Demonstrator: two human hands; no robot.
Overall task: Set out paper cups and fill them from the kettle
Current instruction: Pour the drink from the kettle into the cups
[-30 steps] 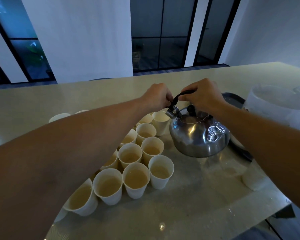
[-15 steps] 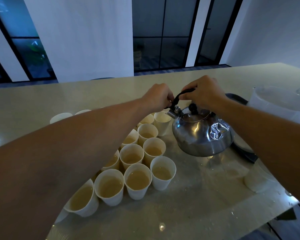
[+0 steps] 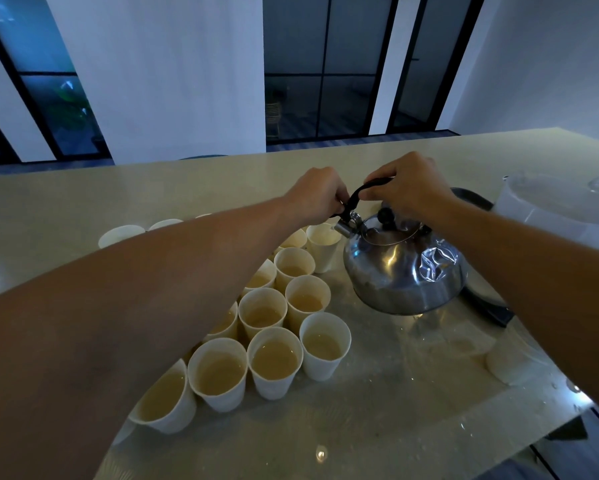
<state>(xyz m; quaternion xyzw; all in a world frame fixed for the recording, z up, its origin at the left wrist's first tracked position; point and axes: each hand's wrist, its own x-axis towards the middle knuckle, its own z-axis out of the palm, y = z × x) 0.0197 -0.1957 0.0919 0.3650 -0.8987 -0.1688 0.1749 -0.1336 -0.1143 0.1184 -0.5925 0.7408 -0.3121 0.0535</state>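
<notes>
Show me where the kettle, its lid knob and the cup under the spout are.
kettle (image 3: pixel 400 271), head view, on the shiny steel body.
lid knob (image 3: pixel 385 214), head view, on the black ball on top.
cup under the spout (image 3: pixel 322 249), head view, on its white outer wall.

Clear plastic jug (image 3: pixel 547 209), black tray (image 3: pixel 478 202)

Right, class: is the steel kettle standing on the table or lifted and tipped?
Lifted and tipped. The shiny steel kettle hangs above the beige table, spout toward a white paper cup.
</notes>
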